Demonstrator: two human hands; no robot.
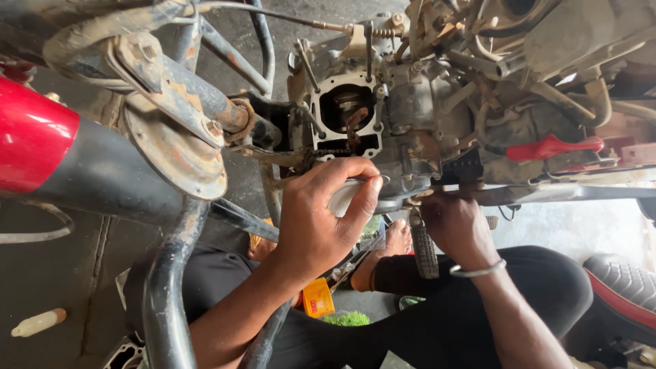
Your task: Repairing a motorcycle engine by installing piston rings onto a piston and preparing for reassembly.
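A pale curved engine part (pixel 344 196) is clasped by the left hand (pixel 321 219), steadying it beneath the open cylinder bore (pixel 346 106); the right hand's (pixel 454 222) grasp cannot be told.

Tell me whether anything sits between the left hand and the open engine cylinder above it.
Yes. The left hand holds a white piece just below the cylinder opening. Between them run the exposed chain and the cylinder's lower edge. The right hand is off to the side.

Greasy bare-metal engine block (pixel 403 130), rusty painted steel frame tube (pixel 174 273) (flaking), glossy red plastic panel (pixel 31 133)
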